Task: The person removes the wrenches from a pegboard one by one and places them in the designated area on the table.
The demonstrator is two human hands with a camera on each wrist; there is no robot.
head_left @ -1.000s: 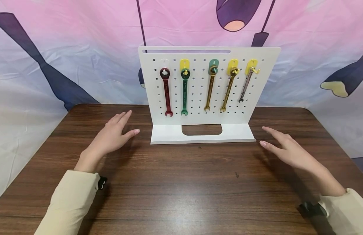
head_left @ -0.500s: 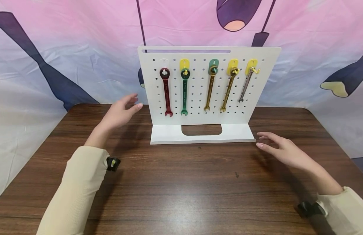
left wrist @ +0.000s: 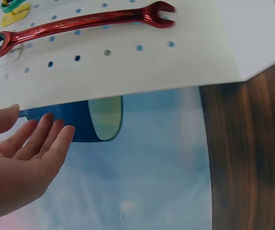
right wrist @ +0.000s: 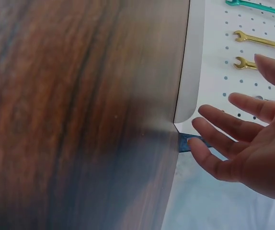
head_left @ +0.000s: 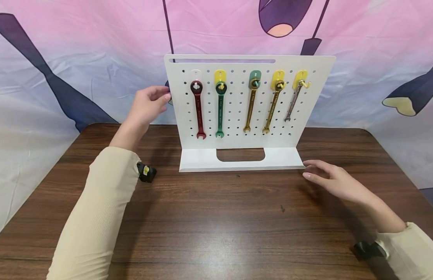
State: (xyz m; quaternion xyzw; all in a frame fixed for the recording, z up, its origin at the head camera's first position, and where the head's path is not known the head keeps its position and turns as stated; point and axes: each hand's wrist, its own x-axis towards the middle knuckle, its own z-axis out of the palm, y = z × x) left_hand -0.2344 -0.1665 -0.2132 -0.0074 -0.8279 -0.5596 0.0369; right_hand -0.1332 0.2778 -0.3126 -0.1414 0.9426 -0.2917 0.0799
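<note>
A white pegboard stand (head_left: 237, 142) stands upright on the table. From its hooks hang a red combination wrench (head_left: 199, 112), a green wrench (head_left: 220, 111), two gold wrenches (head_left: 251, 109) and a small silver wrench (head_left: 294, 103). My left hand (head_left: 146, 107) is raised beside the board's left edge, fingers loosely bent and holding nothing. In the left wrist view its thumb (left wrist: 3, 120) lies close to that edge; whether it touches is unclear. Low by the base's front right corner, my right hand (head_left: 337, 182) has relaxed, spread fingers with nothing in them.
The brown wooden table (head_left: 209, 217) spreads in front of the stand. A patterned cloth backdrop (head_left: 114, 58) hangs behind it. Yellow, green and white hooks (head_left: 220, 76) hold the wrenches. Dark devices (head_left: 146, 172) sit at both wrists.
My left hand has risen and moved forward and right to the board's left edge, its fingers bending. My right hand has shifted slightly left toward the base corner. The wrenches have stayed put.
</note>
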